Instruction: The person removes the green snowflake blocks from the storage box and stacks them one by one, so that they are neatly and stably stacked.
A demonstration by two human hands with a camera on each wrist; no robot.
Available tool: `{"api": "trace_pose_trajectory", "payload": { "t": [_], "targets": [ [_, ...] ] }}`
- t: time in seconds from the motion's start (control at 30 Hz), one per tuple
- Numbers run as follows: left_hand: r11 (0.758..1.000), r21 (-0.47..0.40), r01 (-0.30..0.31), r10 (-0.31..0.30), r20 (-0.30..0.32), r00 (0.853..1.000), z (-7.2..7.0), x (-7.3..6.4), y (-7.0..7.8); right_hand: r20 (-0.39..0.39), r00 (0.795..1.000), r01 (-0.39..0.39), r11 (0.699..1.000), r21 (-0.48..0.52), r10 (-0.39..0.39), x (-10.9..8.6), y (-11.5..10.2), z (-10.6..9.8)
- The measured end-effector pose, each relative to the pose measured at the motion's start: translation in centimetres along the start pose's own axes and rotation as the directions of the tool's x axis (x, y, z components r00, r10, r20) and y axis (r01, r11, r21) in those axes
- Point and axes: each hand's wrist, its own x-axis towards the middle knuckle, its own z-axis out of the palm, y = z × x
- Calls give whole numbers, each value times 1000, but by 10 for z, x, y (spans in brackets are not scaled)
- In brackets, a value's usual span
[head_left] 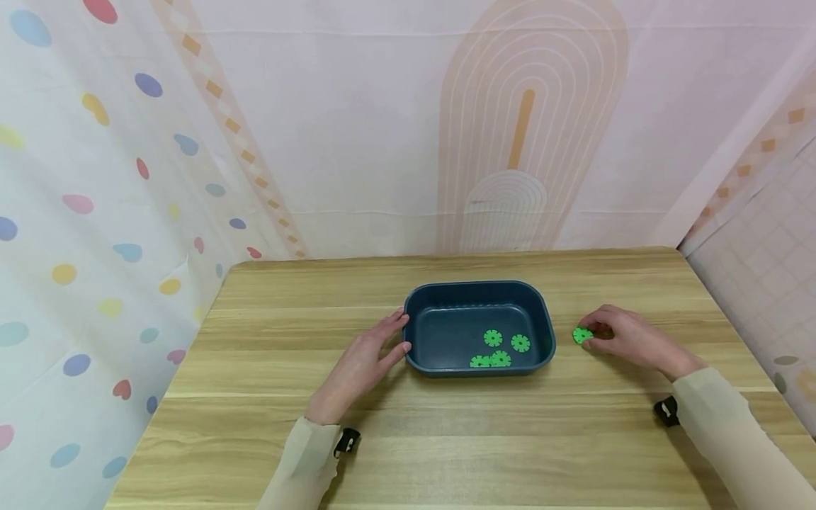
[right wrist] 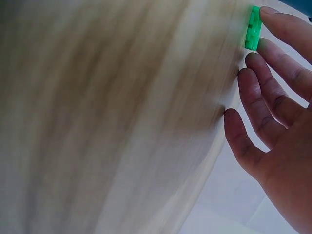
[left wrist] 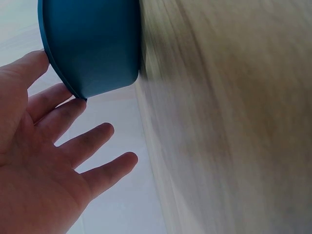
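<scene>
The right hand (head_left: 627,340) has a narrow grip, thumb and finger pinching a green disc (head_left: 582,336) just beyond the right end of the tray (head_left: 440,326), well in from the right edge of the desk (head_left: 287,354). The left hand (head_left: 360,365), grip wide, touches the tray's left end. The tray stands near the desk's far edge; inside, two loose discs (head_left: 520,338) lie apart, others clustering along its near wall.

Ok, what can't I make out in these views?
Head: exact count of the clustered green pieces, overlapping each other.
Left wrist: inside of the tray, hidden by its outer wall; the rest, cut off by the top edge.
Right wrist: tabletop grain, blurred.
</scene>
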Motion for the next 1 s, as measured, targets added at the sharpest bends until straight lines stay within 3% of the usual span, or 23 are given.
{"api": "trace_pose_trajectory", "payload": {
  "t": [0.57, 0.8, 1.0],
  "targets": [
    [1000, 0, -5, 5, -6, 1000, 0, 0, 0, 4, 1000, -5, 1000, 0, 5, -2, -1, -1],
    [1000, 4, -23, 23, -20, 1000, 2, 0, -1, 6, 999, -43, 996, 78, 43, -10, -7, -7],
    [1000, 7, -31, 31, -30, 999, 2, 0, -2, -9, 997, -73, 995, 74, 74, -18, -16, -10]
  ]
}}
